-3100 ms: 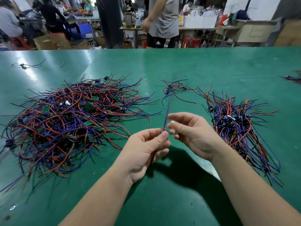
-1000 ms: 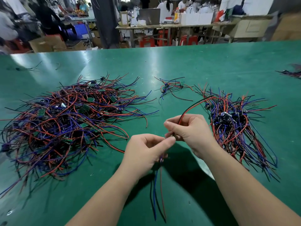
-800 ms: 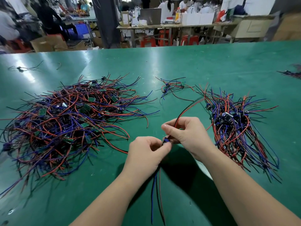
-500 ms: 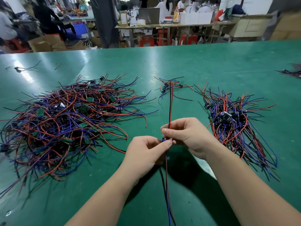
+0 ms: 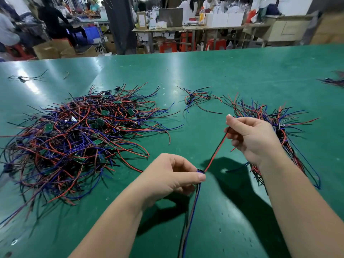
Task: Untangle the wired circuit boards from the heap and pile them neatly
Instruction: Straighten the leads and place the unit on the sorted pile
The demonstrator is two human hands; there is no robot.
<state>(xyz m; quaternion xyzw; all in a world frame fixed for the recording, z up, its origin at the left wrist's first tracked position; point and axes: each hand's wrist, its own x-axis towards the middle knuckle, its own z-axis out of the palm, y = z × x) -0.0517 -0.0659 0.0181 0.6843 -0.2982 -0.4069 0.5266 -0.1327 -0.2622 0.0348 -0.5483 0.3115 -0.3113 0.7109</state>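
Observation:
A big tangled heap [image 5: 80,135] of small green circuit boards with red, blue and black wires lies at the left of the green table [image 5: 242,75]. At the right lies a tidier pile [image 5: 264,118] of the same boards. My left hand [image 5: 167,179] pinches one small wired board [image 5: 200,171] above the table's near middle; its blue and black wires hang down towards me. My right hand [image 5: 251,138] grips that board's red and black wires [image 5: 216,151], which run taut from the board up to its fingers.
A small loose cluster of wired boards [image 5: 199,98] lies between the two piles. Stray wires lie at the far left [image 5: 24,78] and at the far right edge [image 5: 333,81]. Beyond the table are people, workbenches and cardboard boxes.
My right hand has slid up and to the right along the red and black wires, away from my left hand. The wires that pointed straight away from me now slant right.

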